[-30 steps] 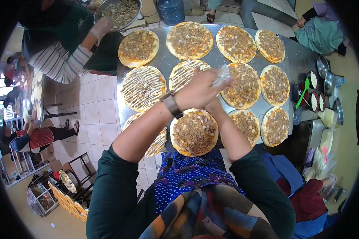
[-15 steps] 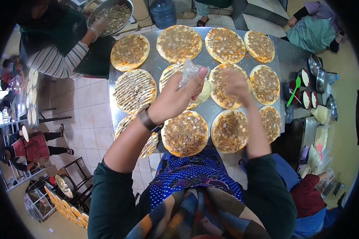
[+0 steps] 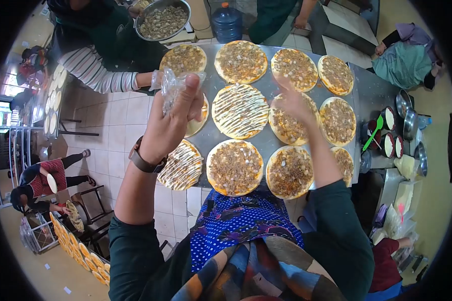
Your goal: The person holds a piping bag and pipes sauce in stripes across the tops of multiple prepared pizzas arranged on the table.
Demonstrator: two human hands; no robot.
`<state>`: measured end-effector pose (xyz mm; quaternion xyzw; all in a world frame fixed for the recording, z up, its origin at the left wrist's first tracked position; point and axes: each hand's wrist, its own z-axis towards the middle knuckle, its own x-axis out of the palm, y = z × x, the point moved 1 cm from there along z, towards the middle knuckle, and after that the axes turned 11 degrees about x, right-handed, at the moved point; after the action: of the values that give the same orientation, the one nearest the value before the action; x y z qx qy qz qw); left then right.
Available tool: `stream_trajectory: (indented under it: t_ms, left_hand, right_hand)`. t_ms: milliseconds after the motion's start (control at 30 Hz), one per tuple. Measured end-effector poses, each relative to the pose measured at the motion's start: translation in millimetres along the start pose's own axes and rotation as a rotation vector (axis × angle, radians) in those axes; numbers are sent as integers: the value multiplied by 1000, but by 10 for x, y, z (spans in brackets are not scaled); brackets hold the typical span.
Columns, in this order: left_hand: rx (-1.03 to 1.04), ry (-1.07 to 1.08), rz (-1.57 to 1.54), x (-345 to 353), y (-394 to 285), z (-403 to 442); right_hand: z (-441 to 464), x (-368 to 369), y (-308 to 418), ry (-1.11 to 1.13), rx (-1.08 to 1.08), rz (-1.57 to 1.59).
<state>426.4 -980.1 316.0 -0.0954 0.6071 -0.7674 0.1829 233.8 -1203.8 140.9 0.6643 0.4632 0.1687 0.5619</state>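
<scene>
My left hand is closed around a clear plastic piping bag, its gathered top sticking up past the thumb. The bag's lower part is hidden behind the hand. Below it lies a pizza, mostly covered from view. To the right rests a pizza striped with white sauce; another striped pizza is nearer me. My right hand, smeared by motion, hovers over a meat-topped pizza without stripes. Whether its fingers are apart cannot be made out.
Several more meat-topped pizzas cover the metal table. At the far left a co-worker's striped sleeve reaches toward a pizza, beside a metal bowl of topping. Tubs and a green spatula stand at right. Other people are around.
My left hand has moved left with the piping bag, uncovering the striped pizza in the middle row. The co-worker's gloved hand has left the bowl and come down to the table's edge.
</scene>
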Motion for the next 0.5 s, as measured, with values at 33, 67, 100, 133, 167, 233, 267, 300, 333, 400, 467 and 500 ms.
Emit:
stream_trajectory:
  t_ms: [33, 67, 100, 133, 167, 233, 267, 300, 333, 400, 467, 500]
  left_hand:
    - [-47, -31, -27, -18, 53, -45]
    - [-49, -32, -23, 0, 81, -84]
    - [-77, -59, 9, 45, 103, -120]
    - [-103, -85, 40, 96, 125, -157]
    - [-84, -87, 97, 164, 146, -193]
    - [-133, -31, -28, 261, 198, -221]
    - [-193, 2, -90, 317, 185, -228]
    - [-195, 8, -91, 355, 212, -228]
    - [-200, 9, -203, 391, 263, -220]
    - [-207, 15, -323, 425, 366, -204]
    - [-123, 87, -336, 438, 475, -170]
    - [-116, 115, -347, 437, 493, -142]
  right_hand:
    - [-20, 468, 166, 120, -266, -79]
    - [-123, 837, 368, 180, -428, -35]
    - [-237, 1142, 506, 186, -476, 20]
    - [-353, 1339, 597, 191, -525, 73]
    - [-471, 1421, 656, 191, -526, 75]
    - [-625, 1576, 737, 343, -258, 438]
    - [-647, 1611, 697, 339, -255, 441]
    - [-666, 1608, 610, 304, -211, 403]
    - [-692, 1626, 575, 270, -165, 363]
    - [-745, 1724, 542, 199, -142, 455]
    - [-738, 1803, 445, 146, -105, 542]
    - [-737, 1835, 460, 130, -123, 549]
